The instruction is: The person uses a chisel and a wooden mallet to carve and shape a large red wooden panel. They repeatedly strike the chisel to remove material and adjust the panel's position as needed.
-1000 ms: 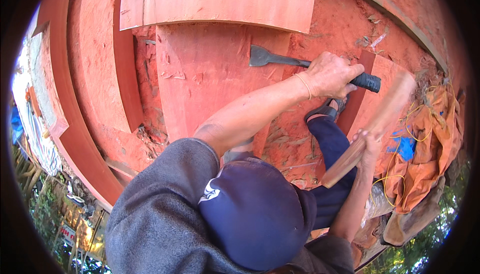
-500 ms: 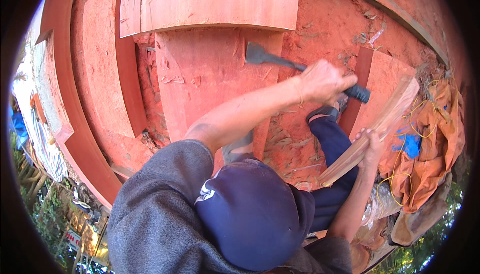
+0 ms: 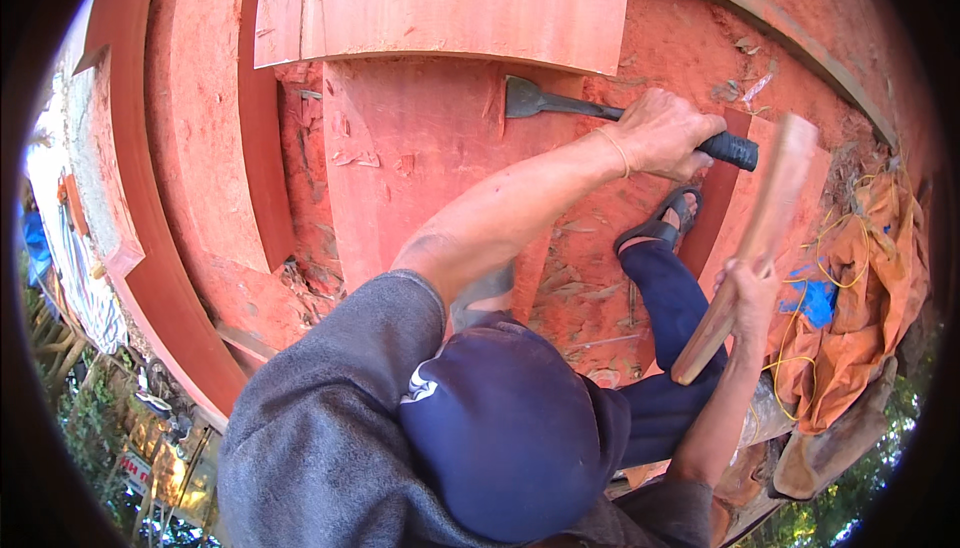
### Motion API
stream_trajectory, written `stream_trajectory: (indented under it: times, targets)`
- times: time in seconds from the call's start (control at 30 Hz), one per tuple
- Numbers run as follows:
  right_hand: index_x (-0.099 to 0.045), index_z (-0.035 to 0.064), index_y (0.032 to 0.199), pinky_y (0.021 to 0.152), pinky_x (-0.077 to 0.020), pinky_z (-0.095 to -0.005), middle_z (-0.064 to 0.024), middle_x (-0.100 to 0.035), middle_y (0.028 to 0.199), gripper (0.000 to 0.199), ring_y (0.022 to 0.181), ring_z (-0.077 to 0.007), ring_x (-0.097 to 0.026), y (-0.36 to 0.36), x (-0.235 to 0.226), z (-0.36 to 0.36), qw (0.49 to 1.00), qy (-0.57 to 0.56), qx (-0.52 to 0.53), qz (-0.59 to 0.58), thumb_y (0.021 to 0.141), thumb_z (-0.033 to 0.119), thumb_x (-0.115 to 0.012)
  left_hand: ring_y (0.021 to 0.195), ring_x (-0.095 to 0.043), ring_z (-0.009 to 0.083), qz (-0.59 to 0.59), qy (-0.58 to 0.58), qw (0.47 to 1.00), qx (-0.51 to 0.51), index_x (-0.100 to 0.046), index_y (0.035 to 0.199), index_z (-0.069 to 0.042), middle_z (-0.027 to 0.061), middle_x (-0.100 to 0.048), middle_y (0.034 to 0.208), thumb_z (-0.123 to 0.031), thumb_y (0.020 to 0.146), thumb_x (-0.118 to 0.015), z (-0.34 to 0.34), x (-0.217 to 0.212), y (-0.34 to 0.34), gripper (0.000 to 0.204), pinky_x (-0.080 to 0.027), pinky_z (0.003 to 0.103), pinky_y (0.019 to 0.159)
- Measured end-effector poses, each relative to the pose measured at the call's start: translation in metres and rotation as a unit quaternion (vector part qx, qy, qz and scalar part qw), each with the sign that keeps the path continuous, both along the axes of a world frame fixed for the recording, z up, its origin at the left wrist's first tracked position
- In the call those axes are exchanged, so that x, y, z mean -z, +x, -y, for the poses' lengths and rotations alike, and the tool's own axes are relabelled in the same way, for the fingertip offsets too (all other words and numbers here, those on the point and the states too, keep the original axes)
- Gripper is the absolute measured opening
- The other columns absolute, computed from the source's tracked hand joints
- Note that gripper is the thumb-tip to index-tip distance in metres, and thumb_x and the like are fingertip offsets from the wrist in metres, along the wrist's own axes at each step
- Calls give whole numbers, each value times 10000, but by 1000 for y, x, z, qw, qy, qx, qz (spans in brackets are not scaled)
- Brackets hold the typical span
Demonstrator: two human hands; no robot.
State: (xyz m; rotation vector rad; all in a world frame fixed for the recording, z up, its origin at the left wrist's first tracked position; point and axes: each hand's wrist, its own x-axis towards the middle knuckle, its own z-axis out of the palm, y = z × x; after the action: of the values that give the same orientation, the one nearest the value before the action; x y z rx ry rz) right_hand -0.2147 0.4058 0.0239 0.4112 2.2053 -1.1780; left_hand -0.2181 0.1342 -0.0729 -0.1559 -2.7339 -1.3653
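A wide-bladed chisel (image 3: 580,107) lies nearly level in my left hand (image 3: 668,136), its fingers wrapped round it just ahead of the black-wrapped end. Its flat blade is at the reddish board (image 3: 400,178), close under the lower edge of a thick wooden beam (image 3: 450,8). My right hand (image 3: 748,293) grips a long wooden club (image 3: 765,218) around its middle. The club stands steeply, its blurred upper end just right of the chisel's butt; a small gap seems to part them.
Notched reddish timbers (image 3: 160,288) and a plank (image 3: 215,118) lie at the left. Another timber block (image 3: 790,163) is behind the club. My sandalled foot (image 3: 675,213) rests near it. At the right are an orange tarp (image 3: 865,298) and yellow cord. Wood chips litter the red ground.
The club has swung more upright, its upper end moving left toward the chisel's butt. My left hand and the chisel sit slightly farther right in view; the whole view has shifted a little.
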Motion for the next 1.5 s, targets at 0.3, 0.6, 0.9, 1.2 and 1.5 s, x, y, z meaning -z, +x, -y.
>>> stream_trajectory:
  times: [0.3, 0.6, 0.9, 1.2, 1.5]
  targets:
    - [-546, 26, 989, 510, -525, -332, -67, -613, 728, 235, 564, -170, -620, -3, -5, -2, 995, 56, -76, 19, 847, 162, -674, 727, -697, 367, 13, -16, 1000, -4, -687, 1030, -162, 136, -696, 729, -314, 778, -733, 0, 5, -2, 297, -540, 511, 639]
    - [-564, 38, 1000, 507, -526, -314, -54, -608, 734, 252, 563, -159, -617, -21, -1, -1, 988, 77, -124, 56, 835, 178, -694, 735, -700, 373, 20, -33, 999, -1, -666, 967, -145, 136, -696, 725, -326, 778, -736, 0, 15, -6, 270, -543, 513, 641]
    - [-594, 19, 997, 530, -528, -315, -57, -610, 738, 239, 571, -166, -617, -21, 18, 2, 998, 3, 9, 63, 833, 164, -689, 749, -701, 369, 49, -37, 998, -5, -663, 989, -151, 148, -702, 749, -344, 783, -747, 4, 16, -11, 294, -532, 525, 654]
    - [-580, -9, 984, 577, -540, -341, -98, -616, 763, 230, 641, -198, -630, -4, 9, -13, 991, -72, 91, 68, 850, 166, -646, 723, -688, 385, 28, 6, 997, 66, -644, 1087, -148, 141, -676, 751, -356, 767, -779, -28, -5, 29, 404, -527, 521, 603]
    - [-571, 27, 999, 593, -563, -328, -96, -635, 843, 244, 683, -174, -635, 14, 5, -6, 987, -113, 109, 42, 871, 213, -664, 677, -670, 406, 13, 49, 999, 10, -632, 1116, -120, 159, -669, 753, -345, 769, -774, -43, 3, 40, 438, -519, 530, 565]
